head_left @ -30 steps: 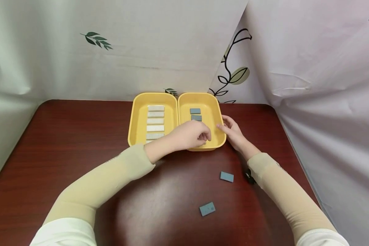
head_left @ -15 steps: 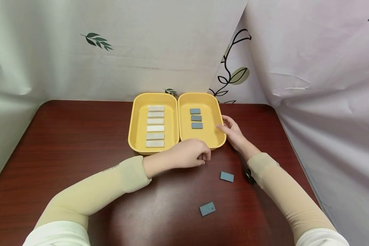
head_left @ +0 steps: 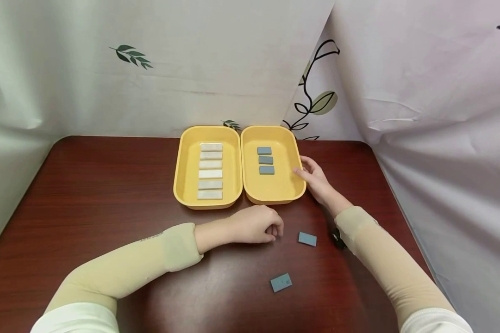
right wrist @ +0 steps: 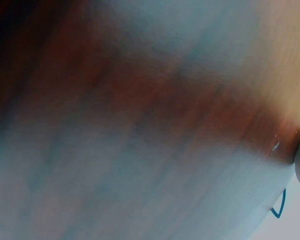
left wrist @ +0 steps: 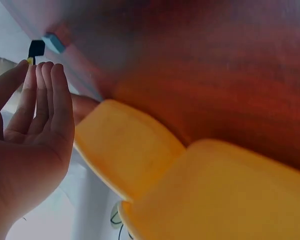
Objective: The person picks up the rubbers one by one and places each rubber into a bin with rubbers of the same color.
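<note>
My left hand [head_left: 254,224] hovers over or rests on the table in front of the yellow trays, its fingers loosely bent. In the left wrist view, nothing clearly shows between its thumb and fingers [left wrist: 62,95]. Near it lies one blue-grey tile [head_left: 307,239], and a second blue-grey tile [head_left: 281,282] is closer to the front edge. My right hand [head_left: 316,180] grips the right side of the right yellow tray [head_left: 285,187], thumb over the rim, other fingers outside. Inside that tray, three blue-grey tiles [head_left: 266,170] form a column.
Beside it stands the left yellow tray [head_left: 189,185], holding a column of several whitish tiles [head_left: 210,174]. Both are on a dark red-brown table [head_left: 108,194]. A pale curtain [head_left: 216,69] hangs behind. Some small black object [head_left: 338,239] is partly covered by the right forearm.
My left hand has drawn back out of the right tray toward the front, uncovering the third blue-grey tile there. My right hand stays on the rim.
</note>
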The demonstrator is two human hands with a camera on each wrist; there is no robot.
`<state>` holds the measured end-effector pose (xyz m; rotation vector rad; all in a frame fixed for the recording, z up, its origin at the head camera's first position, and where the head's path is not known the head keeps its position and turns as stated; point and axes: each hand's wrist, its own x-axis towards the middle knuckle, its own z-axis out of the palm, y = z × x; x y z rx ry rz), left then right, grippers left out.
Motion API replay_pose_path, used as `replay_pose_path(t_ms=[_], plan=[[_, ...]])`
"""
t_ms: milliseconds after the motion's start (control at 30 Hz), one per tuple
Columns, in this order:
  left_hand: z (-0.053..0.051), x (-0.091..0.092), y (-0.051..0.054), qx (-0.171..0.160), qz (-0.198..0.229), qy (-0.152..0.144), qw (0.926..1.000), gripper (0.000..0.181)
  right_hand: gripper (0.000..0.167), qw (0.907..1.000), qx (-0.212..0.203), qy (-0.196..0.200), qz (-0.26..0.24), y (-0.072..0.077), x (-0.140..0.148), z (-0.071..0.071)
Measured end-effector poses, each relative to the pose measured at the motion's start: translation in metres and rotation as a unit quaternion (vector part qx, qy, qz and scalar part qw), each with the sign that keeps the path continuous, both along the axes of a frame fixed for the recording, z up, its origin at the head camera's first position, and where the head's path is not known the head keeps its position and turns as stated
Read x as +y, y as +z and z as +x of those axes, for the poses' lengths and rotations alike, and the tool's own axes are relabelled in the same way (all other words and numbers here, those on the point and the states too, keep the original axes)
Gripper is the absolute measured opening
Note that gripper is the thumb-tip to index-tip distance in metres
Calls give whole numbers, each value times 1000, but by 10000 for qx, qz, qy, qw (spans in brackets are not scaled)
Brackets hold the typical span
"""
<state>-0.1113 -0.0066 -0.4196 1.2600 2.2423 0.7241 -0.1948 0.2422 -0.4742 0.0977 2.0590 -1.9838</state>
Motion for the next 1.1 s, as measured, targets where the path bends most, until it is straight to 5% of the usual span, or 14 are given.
replay_pose_path(t_ms=[333, 500, 700, 1100], plan=[[15, 1, -16, -936, 208, -117, 9953, 11, 60, 9999, -18, 9, 105, -1, 1, -2], [22, 2, -21, -1118, 207, -172, 9934, 13, 60, 9999, -27, 30, 113, -2, 1, -3], [33, 5, -27, -1099, 132, -195, 9937, 15, 60, 9999, -45, 17, 99, -1, 1, -3], [52, 7, -34, -196, -25, -316, 9993, 24, 61, 9999, -67, 34, 106, -1, 1, -1]])
